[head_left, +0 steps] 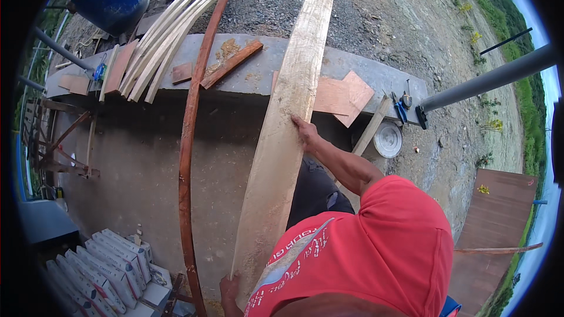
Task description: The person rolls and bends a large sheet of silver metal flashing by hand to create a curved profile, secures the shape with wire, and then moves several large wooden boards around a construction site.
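A long, wide pale wooden plank slants across the middle of the head view, from beside my body out over the concrete ledge. My right hand grips its right edge about halfway along, thumb on the top face and the other fingers hidden beneath. Low in the view, my left hand is closed at the left edge of the plank's near end, its fingers only partly showing. To the left of the plank a narrow reddish-brown wood strip runs nearly parallel, resting across the ledge.
The concrete ledge carries several pale strips, a short reddish timber, plywood pieces and blue-handled pliers. A white round lid or bucket lies below. Stacked white boxes stand lower left; a grey post juts in right.
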`<state>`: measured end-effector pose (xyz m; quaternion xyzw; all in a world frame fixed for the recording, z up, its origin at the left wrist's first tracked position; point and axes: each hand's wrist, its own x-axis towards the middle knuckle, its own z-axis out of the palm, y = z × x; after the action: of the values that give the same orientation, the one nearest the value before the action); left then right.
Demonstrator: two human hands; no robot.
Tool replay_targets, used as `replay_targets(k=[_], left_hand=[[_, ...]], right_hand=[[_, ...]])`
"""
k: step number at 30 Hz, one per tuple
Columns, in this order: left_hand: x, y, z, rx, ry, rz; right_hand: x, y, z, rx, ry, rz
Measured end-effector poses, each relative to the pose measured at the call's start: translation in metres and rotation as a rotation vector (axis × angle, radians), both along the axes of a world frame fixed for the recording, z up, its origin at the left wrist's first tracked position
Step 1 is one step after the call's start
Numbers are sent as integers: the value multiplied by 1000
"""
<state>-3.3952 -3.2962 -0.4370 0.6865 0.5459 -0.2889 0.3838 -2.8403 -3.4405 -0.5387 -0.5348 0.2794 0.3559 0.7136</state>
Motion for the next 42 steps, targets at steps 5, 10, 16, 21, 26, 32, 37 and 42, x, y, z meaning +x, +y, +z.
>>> replay_targets(k=[5,10,16,21,26,32,37,42], left_hand=[[98,32,-3,-16,49,44],[260,50,19,-3,178,12],[469,76,10,-117,45,-76],[659,93,1,-269,46,29],[825,98,-36,-301,30,-157],[881,91,-85,-165,246,-365],[847,98,-167,-97,23,-339],[861,110,-182,-190,142,-224]], right_hand=[[97,34,-21,22,5,-28],[237,56,-27,17,43,-40],[462,58,-82,20,71,-44],[637,70,-83,33,-65,103],[712,65,-133,-65,-147,105],[725,70,-179,-55,51,40],[727,59,-237,-183,-280,-49],[725,70,-209,-209,-321,25]])
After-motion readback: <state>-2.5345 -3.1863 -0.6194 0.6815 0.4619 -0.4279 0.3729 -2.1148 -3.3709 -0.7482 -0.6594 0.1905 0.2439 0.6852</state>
